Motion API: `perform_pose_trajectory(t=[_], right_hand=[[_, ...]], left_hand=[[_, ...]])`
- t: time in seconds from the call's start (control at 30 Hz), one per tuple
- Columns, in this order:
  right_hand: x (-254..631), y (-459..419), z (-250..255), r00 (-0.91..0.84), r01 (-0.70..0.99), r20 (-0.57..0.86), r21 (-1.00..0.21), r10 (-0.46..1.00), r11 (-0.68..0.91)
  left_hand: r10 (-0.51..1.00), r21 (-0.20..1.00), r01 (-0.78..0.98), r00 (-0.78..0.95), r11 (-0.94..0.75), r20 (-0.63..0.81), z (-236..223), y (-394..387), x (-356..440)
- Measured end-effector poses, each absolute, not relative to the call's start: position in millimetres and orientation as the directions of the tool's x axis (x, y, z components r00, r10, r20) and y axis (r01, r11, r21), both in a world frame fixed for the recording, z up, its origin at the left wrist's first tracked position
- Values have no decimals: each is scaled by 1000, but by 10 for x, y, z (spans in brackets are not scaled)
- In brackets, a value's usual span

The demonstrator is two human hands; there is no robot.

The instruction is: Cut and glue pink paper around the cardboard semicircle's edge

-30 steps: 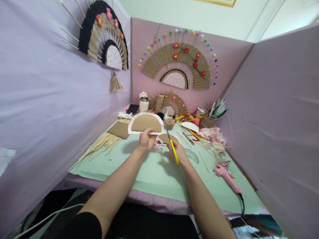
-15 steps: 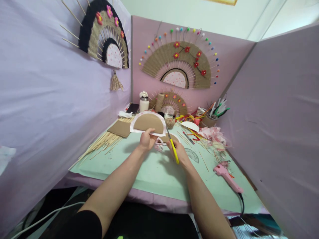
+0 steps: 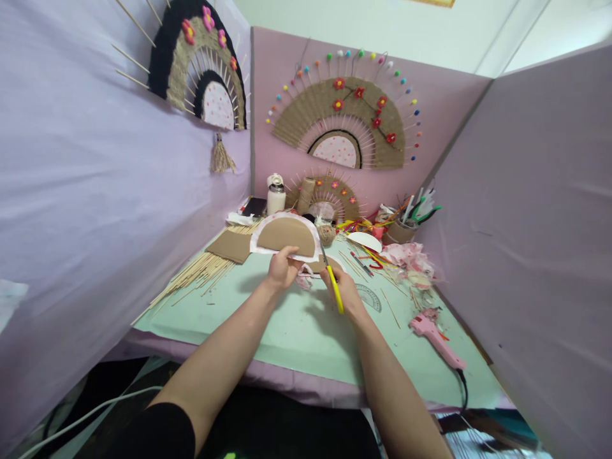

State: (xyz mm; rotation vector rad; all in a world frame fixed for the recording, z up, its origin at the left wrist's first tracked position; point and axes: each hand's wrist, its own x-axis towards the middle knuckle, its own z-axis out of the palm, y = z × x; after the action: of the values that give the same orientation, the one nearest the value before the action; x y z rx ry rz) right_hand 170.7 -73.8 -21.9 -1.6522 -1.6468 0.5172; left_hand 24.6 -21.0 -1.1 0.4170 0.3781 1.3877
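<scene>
My left hand (image 3: pixel 285 268) grips the lower edge of a cardboard half-circle (image 3: pixel 287 237), its thumb on the brown face. White-and-pink fabric (image 3: pixel 255 242) sticks out as a border round the cardboard. In my right hand (image 3: pixel 345 290) are scissors with yellow handles (image 3: pixel 336 294). Their blades point up and away, close to the right lower corner of the fabric border; whether they touch it I cannot tell. Under and behind the hands lie another cardboard half-circle (image 3: pixel 326 264) with a pale edge and a pinkish fabric scrap (image 3: pixel 305 278) on the table.
Thin wooden sticks (image 3: pixel 191 274) and a cardboard piece (image 3: pixel 228 246) lie at the left. To the right are a protractor (image 3: pixel 368 297), crumpled fabric (image 3: pixel 406 256) and a pink glue gun (image 3: pixel 437 339) with a cord. A white bottle (image 3: pixel 276 199) stands behind. Decorated fans (image 3: pixel 382 143) hang on the partitions.
The half-circle and the scissors have barely shifted. Both hands keep the same hold, and the whole view has moved very slightly.
</scene>
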Motion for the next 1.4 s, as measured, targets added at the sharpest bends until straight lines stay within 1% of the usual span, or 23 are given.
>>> perform_pose_trajectory(t=[0.27, 0.57, 0.73, 0.97, 1.17, 1.4], right_hand=[[1726, -723, -253, 107, 663, 246, -739, 964, 115], [1727, -714, -251, 110, 654, 236, -748, 965, 109], [1727, -729, -226, 106, 668, 223, -738, 969, 97], [1722, -736, -228, 78, 685, 214, -721, 974, 104], [1721, -737, -227, 66, 677, 224, -726, 972, 121], [1722, -719, -248, 52, 677, 197, -727, 979, 111]], left_hand=[[989, 504, -853, 147, 135, -15, -30, -187, 228], [989, 474, -869, 146, 145, -35, -8, -179, 213], [986, 477, -865, 162, 154, -26, -8, -172, 194], [991, 473, -872, 132, 125, -18, 7, -153, 170], [979, 479, -857, 203, 191, -26, 1, -162, 160], [972, 487, -847, 236, 214, -15, 3, -179, 166]])
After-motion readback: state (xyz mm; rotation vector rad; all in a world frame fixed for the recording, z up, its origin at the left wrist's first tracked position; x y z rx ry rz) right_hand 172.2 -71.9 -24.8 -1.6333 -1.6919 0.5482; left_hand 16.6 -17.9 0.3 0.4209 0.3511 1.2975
